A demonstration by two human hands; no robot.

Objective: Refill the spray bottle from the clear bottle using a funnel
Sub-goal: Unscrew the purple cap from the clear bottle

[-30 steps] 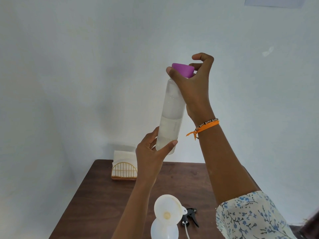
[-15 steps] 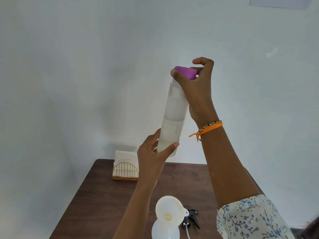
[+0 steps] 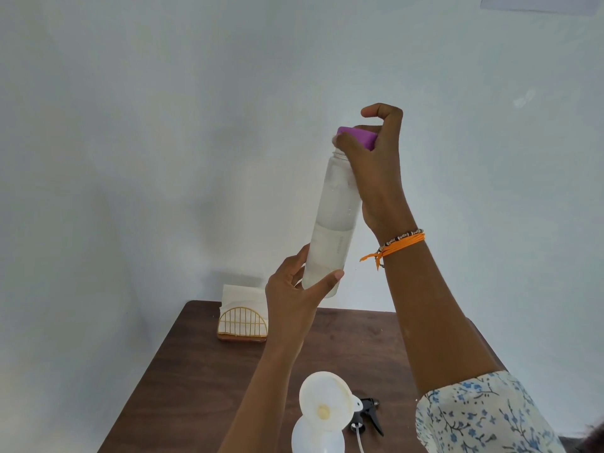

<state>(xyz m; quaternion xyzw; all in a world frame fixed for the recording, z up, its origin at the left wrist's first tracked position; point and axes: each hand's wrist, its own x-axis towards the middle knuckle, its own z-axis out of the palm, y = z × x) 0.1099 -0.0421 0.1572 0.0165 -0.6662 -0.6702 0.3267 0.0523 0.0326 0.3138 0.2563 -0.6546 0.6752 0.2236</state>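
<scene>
My right hand [image 3: 376, 178] fingers lift the purple cap [image 3: 358, 137] off the tall clear plastic bottle [image 3: 330, 230] my left hand [image 3: 294, 289] grips; next, pour into the white funnel [image 3: 327, 407].

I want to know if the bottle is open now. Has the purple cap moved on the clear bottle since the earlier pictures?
Yes. The purple cap, pinched by the right hand, now sits lifted and tilted above the clear bottle, whose bare neck shows.
</scene>
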